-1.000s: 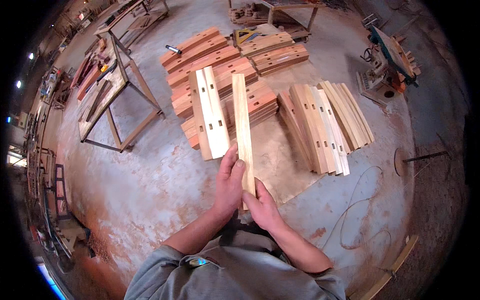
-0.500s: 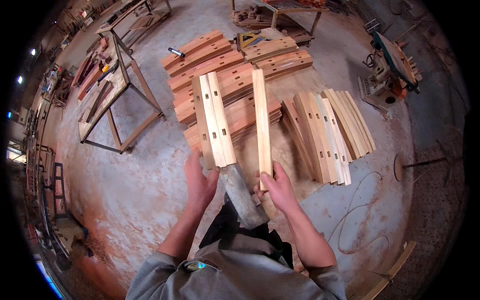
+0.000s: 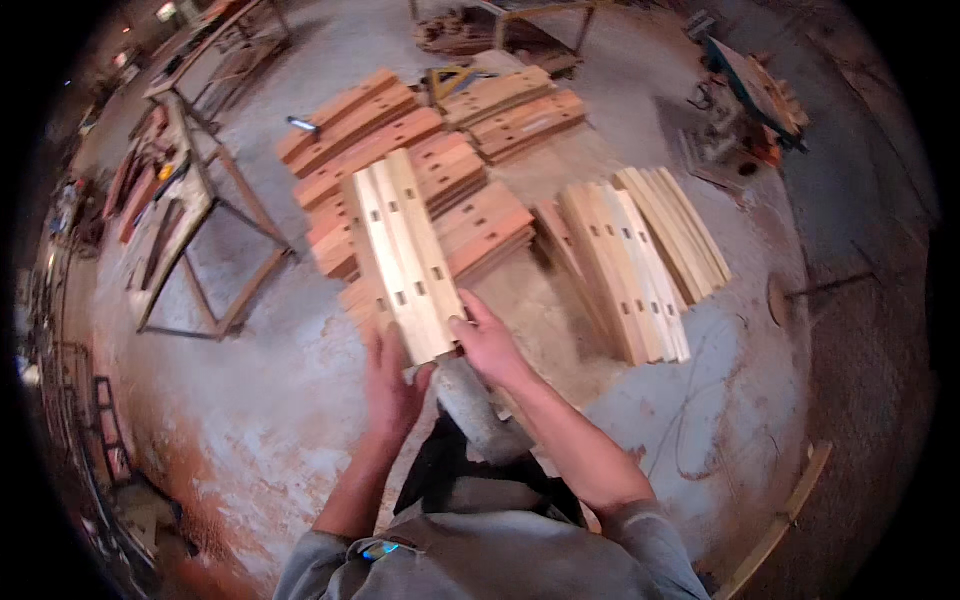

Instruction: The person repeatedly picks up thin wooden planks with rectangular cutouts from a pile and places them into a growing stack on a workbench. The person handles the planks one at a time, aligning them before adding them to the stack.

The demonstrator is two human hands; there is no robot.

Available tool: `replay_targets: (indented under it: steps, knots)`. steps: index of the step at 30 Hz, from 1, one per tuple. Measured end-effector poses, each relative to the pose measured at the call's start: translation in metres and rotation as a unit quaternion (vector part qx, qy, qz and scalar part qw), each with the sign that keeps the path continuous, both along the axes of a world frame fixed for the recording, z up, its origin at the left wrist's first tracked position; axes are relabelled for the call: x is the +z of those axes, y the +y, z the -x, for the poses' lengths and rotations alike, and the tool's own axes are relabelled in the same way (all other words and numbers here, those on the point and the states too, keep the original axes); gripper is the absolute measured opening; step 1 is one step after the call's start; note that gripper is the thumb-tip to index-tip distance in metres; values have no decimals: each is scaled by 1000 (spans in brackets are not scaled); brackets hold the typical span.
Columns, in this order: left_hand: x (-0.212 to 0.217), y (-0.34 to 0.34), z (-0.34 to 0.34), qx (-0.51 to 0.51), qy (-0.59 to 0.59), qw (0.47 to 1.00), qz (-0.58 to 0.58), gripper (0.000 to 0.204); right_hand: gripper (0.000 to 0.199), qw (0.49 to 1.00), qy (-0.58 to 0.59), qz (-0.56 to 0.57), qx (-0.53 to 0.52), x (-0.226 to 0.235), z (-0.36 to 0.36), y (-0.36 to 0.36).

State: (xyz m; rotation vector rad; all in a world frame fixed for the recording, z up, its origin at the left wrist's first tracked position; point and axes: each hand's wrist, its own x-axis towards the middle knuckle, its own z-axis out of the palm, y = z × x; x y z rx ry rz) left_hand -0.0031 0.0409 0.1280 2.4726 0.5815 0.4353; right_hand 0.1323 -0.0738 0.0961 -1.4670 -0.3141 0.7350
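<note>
Above floor (image 3: 250, 430), hands (image 3: 397, 388) (image 3: 492, 345) clasp slats (image 3: 398, 255) between them.

2 bare forearms (image 3: 572, 432) forward, left hand (image 3: 394, 385) near right hand (image 3: 492, 343)

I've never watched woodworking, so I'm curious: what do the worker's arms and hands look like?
Loose grey sleeves stop near the elbows, leaving both forearms bare. The left hand and right hand wear no gloves; no watch shows.

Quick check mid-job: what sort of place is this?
Most likely a woodworking shop: slotted boards lie in several stacks, a workbench stands at the left, and a workshop machine at the right.
</note>
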Motion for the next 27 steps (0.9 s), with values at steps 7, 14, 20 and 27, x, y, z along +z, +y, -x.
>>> replay_targets:
  steps: [7, 14, 20, 27]
  knots:
    - [1, -2, 0, -6, 12, 1000, -7, 75, 58, 998, 51, -39, 3, 8, -4, -2]
    - [-7, -7, -7, 15, 19, 1000, -18, 72, 59, 997, 49, -53, 38, 4, -27, -2]
    - [-17, -2, -4, -25, -19, 997, -65, 72, 54, 987, 150, -43, 48, 16, -34, -9]
    - [17, -18, 35, -37, -47, 998, -28, 69, 36, 963, 224, -43, -146, -2, 15, -107]
